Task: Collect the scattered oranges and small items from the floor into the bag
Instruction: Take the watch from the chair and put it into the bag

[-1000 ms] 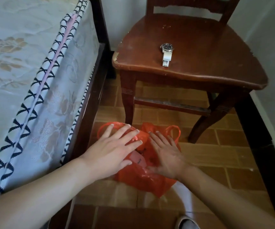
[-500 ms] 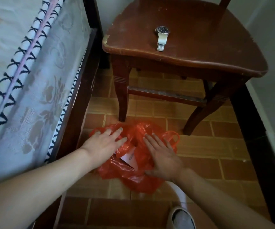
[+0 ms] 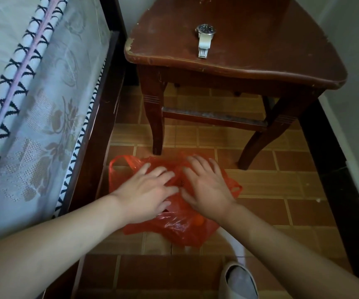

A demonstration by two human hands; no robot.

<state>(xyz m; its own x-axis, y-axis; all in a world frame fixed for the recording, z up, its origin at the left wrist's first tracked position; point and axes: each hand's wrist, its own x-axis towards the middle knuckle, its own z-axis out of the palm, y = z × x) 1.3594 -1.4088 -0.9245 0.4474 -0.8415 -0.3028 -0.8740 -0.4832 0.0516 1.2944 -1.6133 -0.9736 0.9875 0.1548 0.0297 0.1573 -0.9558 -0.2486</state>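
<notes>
A thin red plastic bag [image 3: 180,230] lies crumpled on the tiled floor in front of the chair. Its handles stick out at the left and the right. Something orange [image 3: 199,221] shows through the plastic near the bag's lower part. My left hand [image 3: 150,190] lies flat on the bag's left half with its fingers straight. My right hand [image 3: 206,186] lies flat on the right half, fingers spread. The two hands cover the bag's middle, so its mouth is hidden.
A dark wooden chair [image 3: 239,67] stands just behind the bag, with a wristwatch [image 3: 205,39] on its seat. A bed [image 3: 34,100] with a patterned sheet runs along the left. A foot in a pale slipper [image 3: 238,283] is at the bottom right.
Both hands have stayed on the bag and shifted closer together over its middle. The white piece that showed between them is out of sight now. The camera has tilted down.
</notes>
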